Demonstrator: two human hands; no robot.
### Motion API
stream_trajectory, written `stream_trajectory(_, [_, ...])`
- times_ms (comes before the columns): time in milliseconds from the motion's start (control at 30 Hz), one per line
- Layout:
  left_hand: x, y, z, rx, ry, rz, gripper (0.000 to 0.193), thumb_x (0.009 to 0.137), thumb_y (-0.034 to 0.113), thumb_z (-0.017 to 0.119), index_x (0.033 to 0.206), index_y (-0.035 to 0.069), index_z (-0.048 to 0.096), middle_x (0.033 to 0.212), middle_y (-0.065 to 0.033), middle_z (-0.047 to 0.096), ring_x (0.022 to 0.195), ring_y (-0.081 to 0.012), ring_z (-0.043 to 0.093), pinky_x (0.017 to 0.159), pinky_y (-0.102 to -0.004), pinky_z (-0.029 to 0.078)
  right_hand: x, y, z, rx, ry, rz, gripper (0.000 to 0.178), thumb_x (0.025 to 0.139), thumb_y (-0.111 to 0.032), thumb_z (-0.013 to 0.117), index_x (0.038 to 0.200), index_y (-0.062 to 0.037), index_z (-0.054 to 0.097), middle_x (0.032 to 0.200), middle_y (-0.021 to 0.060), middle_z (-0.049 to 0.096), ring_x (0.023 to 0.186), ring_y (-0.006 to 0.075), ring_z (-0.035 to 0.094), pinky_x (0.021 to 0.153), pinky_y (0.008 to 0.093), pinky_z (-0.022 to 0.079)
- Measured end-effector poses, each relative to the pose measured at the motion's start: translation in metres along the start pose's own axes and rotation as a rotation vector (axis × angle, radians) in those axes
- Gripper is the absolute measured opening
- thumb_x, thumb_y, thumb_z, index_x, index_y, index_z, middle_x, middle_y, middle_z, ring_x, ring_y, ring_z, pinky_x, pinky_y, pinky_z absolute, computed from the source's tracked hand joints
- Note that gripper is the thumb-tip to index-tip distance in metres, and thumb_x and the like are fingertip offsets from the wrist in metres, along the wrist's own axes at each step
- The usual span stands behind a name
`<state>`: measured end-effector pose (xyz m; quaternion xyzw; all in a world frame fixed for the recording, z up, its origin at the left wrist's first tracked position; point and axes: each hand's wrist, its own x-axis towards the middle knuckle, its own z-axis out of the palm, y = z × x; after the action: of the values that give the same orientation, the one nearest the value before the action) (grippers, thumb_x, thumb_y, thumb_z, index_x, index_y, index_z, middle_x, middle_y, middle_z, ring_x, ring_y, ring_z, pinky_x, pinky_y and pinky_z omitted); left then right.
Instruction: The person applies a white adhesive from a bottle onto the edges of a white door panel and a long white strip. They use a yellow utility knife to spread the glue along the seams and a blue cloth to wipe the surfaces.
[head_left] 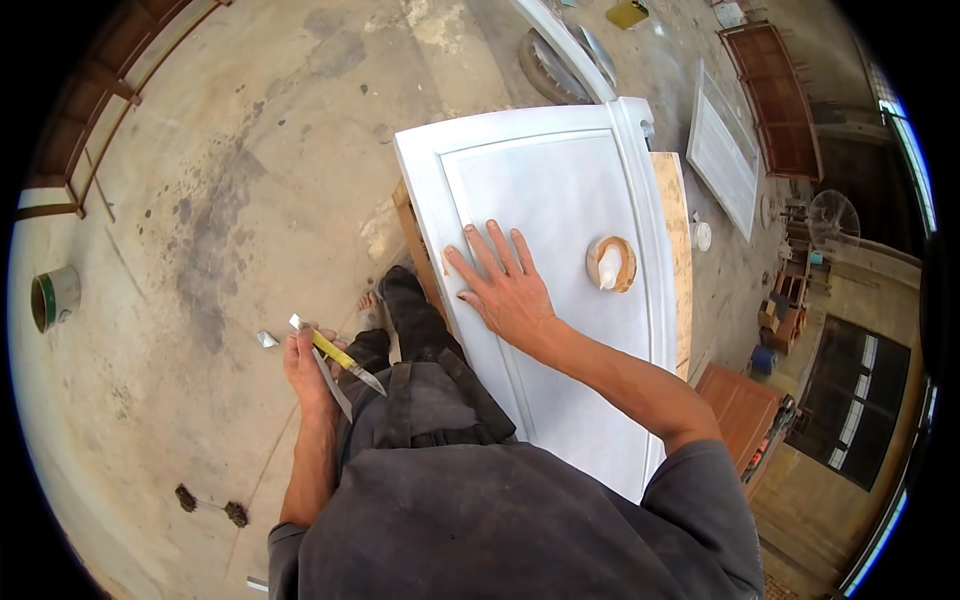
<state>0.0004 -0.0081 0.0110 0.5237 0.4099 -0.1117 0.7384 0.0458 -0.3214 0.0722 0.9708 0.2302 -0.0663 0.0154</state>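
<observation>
A white panelled door (545, 185) lies flat beside me, raised off the floor. My right hand (508, 300) rests palm down near its left edge, fingers spread, holding nothing. A small brown-spotted mark shows on the edge by its fingertips. Off the door to the left, my left hand (312, 372) is closed around a yellow-handled knife (335, 350), its pointed blade angled toward my lap. A thin grey strip, perhaps a scraper blade, sticks out of the same hand. On the door, right of my right hand, stands a round tub (625, 268) holding white paste.
Wooden boards (672, 240) support the door. Beyond its far end lies a tyre (548, 68). A green-and-white bucket (56, 298) is on the floor at far left. A framed white panel (722, 150), a brown panel (770, 100) and a fan (833, 215) are to the right.
</observation>
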Motion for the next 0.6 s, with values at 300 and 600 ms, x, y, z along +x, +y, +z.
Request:
stream_trajectory(300, [-0.001, 0.001, 0.0, -0.006, 0.014, -0.001, 0.032, 0.105, 0.034, 0.057, 0.117, 0.004, 0.056, 0.091, -0.0116, 0.067, 0.072, -0.0195, 0.069, 0.044, -0.0248, 0.044, 0.014, 0.005, 0.001, -0.014, 0.065, -0.016, 0.064, 0.098, -0.041, 0.066, 0.154, -0.0189, 0.046, 0.161, 0.018, 0.037, 0.151, 0.0432, 0.029, 0.122, 0.0606, 0.026])
stream_trajectory(600, [-0.001, 0.001, -0.002, 0.002, 0.025, -0.002, 0.033, 0.105, 0.034, 0.056, 0.118, 0.003, 0.056, 0.091, -0.0119, 0.067, 0.072, -0.0194, 0.069, 0.045, -0.025, 0.044, 0.037, 0.011, 0.004, 0.017, 0.126, -0.031, 0.063, 0.099, -0.042, 0.065, 0.155, -0.0197, 0.046, 0.16, 0.0181, 0.039, 0.15, 0.0432, 0.03, 0.122, 0.0608, 0.025])
